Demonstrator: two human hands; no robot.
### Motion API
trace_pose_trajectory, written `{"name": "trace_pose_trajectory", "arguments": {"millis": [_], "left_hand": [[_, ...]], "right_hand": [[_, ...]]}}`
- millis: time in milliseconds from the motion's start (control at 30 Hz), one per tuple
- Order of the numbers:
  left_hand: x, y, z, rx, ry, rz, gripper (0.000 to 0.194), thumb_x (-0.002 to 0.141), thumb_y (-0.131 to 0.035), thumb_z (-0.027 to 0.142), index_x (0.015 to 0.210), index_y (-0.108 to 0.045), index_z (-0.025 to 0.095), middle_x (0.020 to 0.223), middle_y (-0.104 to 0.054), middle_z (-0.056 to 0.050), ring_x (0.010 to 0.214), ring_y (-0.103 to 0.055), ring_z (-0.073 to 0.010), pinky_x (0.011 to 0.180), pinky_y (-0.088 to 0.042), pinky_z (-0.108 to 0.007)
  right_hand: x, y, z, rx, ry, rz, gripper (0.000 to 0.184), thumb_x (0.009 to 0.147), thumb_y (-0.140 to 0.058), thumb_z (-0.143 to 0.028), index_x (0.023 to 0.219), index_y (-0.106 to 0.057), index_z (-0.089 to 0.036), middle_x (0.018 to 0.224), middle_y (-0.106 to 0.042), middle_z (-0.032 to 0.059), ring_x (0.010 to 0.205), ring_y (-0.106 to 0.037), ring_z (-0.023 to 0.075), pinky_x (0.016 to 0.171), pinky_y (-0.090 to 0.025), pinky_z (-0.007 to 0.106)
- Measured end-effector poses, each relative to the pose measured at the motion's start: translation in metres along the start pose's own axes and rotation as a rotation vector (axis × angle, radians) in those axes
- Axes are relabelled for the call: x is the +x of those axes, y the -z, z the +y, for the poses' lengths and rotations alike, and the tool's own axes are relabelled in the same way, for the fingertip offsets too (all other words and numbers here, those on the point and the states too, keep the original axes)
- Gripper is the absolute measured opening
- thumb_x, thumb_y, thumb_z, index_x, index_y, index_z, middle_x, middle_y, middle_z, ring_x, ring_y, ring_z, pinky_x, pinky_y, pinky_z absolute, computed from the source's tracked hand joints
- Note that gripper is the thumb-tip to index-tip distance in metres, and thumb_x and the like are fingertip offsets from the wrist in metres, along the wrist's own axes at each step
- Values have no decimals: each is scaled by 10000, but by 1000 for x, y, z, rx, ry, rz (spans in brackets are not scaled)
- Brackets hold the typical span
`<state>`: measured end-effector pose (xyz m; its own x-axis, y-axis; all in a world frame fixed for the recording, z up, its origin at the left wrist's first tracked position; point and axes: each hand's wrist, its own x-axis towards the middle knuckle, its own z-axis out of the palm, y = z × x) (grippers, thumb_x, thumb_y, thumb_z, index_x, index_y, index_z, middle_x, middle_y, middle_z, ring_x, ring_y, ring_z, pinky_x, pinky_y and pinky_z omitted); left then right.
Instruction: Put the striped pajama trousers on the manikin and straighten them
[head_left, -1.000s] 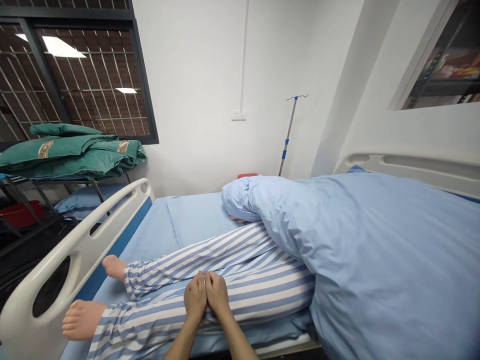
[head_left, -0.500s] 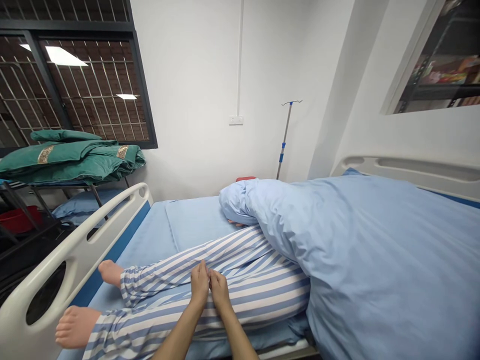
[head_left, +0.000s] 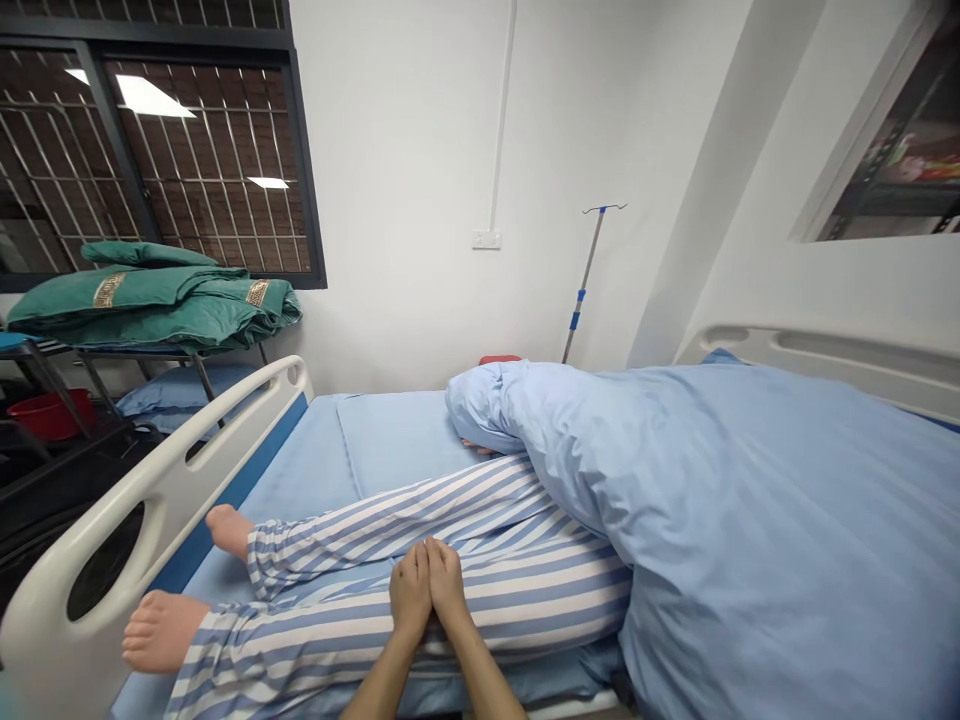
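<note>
My left hand (head_left: 411, 587) and my right hand (head_left: 447, 577) are side by side, touching, above the near leg of blue-and-white striped trousers (head_left: 540, 590). Both sets of fingers are curled down and inward, backs of the hands facing up. Their undersides are hidden, so I cannot tell whether they grip anything or rest on the cloth. The trousers clothe a figure lying on the bed, with a smooth, doll-like near foot (head_left: 161, 632) and far foot (head_left: 229, 530) bare. A light blue quilt (head_left: 675, 480) covers the upper body.
A pale plastic bed end (head_left: 161, 490) with cut-out handles rises beyond the feet, and another bed end (head_left: 832, 355) stands at the right. Behind the bed are an IV pole (head_left: 583, 285) and a wall socket (head_left: 486, 240). Folded green bedding (head_left: 150, 300) lies under the window.
My hands have come closer together, the knuckles now level and pressed side by side. The fingers have turned further down. The whole view has shifted slightly; the figure and quilt look unmoved.
</note>
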<state>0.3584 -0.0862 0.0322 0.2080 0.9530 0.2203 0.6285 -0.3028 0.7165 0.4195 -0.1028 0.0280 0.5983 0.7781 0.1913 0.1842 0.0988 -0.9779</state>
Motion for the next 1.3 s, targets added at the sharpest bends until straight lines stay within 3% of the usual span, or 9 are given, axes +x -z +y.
{"name": "trace_pose_trajectory", "arguments": {"millis": [133, 300, 467, 700, 867, 1000, 1100, 1200, 1300], "left_hand": [[-3, 1, 0, 118, -53, -75, 355, 814, -382, 227, 1080, -615, 195, 1065, -646, -92, 969, -577, -194, 839, -431, -287], [-4, 1, 0, 195, -64, -151, 372, 843, -337, 218, 1106, -599, 211, 1069, -645, -69, 924, -586, -173, 817, -421, -261], [-5, -5, -2, 282, -81, -119, 364, 860, -331, 211, 1115, -592, 207, 1093, -635, -78, 935, -588, -170, 813, -423, -264], [-4, -9, 1, 213, -131, -167, 337, 839, -350, 183, 1050, -613, 174, 1100, -628, -106, 942, -584, -194, 823, -415, -300], [5, -10, 37, -260, 46, -202, 432, 868, -264, 376, 637, -570, 177, 689, -639, -66, 685, -572, -167, 644, -414, -267], [6, -14, 58, -470, 72, -143, 410, 831, -319, 432, 514, -428, 198, 510, -505, -6, 539, -475, -128, 549, -367, -248], [3, -17, 57, -568, 154, -77, 424, 830, -293, 451, 485, -356, 214, 438, -410, 25, 464, -408, -110, 496, -344, -242], [-3, -23, 46, -494, 151, -55, 433, 839, -270, 450, 532, -449, 202, 496, -507, -4, 514, -483, -130, 537, -387, -252], [-10, -31, 35, -273, 60, -45, 348, 830, -334, 393, 763, -602, 182, 795, -661, -76, 769, -597, -175, 704, -439, -275]], "right_hand": [[6, 11, -15, -232, 58, -40, 416, 845, -328, -445, 525, -411, -192, 513, -504, 13, 521, -441, 134, 507, -300, 238], [5, 31, -42, -585, 268, -114, 411, 893, -291, -384, 584, -484, -193, 534, -548, 15, 518, -472, 129, 527, -237, 249], [-6, 44, -21, -743, 273, -116, 405, 904, -282, -339, 632, -544, -194, 581, -607, 40, 548, -523, 138, 532, -207, 264], [-10, 46, -4, -559, 231, -25, 412, 893, -309, -374, 606, -547, -200, 559, -602, 43, 515, -502, 141, 527, -207, 266], [-5, 50, -4, -301, 198, 57, 425, 877, -334, -435, 579, -524, -199, 527, -560, 30, 506, -472, 144, 519, -241, 255], [-2, 54, -3, -154, 160, 90, 448, 866, -326, -491, 578, -487, -189, 535, -528, 16, 527, -449, 140, 523, -282, 241], [-1, 55, -2, -148, 145, 76, 454, 867, -318, -491, 550, -439, -189, 504, -471, -7, 510, -416, 126, 519, -279, 236], [-2, 55, -3, -144, 133, 81, 436, 862, -340, -475, 548, -430, -187, 497, -450, -19, 505, -402, 117, 513, -276, 233], [-3, 55, -3, -122, 120, 83, 420, 853, -367, -470, 548, -420, -186, 496, -443, -26, 504, -389, 110, 506, -278, 231]]}}
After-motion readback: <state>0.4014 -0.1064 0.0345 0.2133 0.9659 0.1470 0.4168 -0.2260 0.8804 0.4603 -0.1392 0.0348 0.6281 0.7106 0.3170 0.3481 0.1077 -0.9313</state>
